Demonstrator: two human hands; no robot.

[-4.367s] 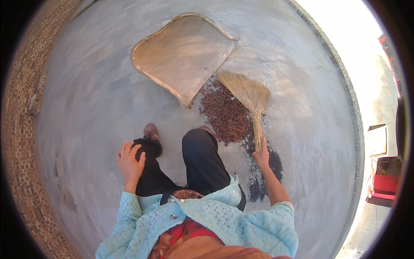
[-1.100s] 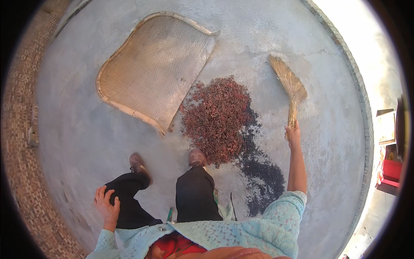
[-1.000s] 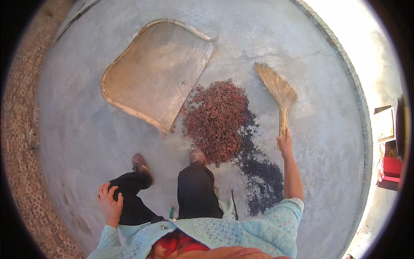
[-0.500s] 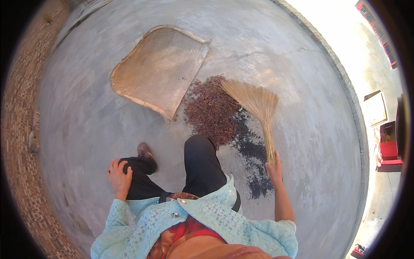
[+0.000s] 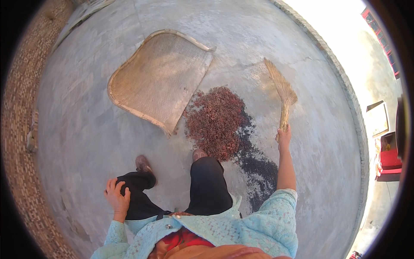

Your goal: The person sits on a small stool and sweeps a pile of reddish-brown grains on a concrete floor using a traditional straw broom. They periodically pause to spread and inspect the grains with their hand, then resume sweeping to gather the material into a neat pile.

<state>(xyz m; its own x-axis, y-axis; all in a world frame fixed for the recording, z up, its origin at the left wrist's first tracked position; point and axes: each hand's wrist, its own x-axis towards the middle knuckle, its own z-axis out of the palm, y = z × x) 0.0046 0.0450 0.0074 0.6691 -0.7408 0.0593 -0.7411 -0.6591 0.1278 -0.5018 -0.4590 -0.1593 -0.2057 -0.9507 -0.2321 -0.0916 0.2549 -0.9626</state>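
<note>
Where the head view looks down on grey concrete [image 5: 86, 129], a straw broom [image 5: 282, 88] stands out to the right of a reddish-brown heap [image 5: 217, 123], apart from it. Broom pale yellow; bristles fan toward the far side, the tip leaning left; handle narrow, near end toward the person. Whether the bristles touch the concrete, cannot tell.

Heap coarse and crumbly, loose at its edges. Black grains [image 5: 258, 170] spread from its right side toward the near right, thinning into specks. Left of the heap and farther off, a wide woven tray [image 5: 159, 77], tan, rim curved, flat edge facing the heap; a few crumbs by its near corner.

Right hand [image 5: 283, 135] closed around the broom handle, arm stretched forward. Left hand [image 5: 117, 196] empty, resting on the left knee of the black trousers [image 5: 209, 185], fingers spread and slightly bent. Right shoe [image 5: 199, 154] at the heap's near edge; left shoe [image 5: 143, 163] well apart from it.
</note>
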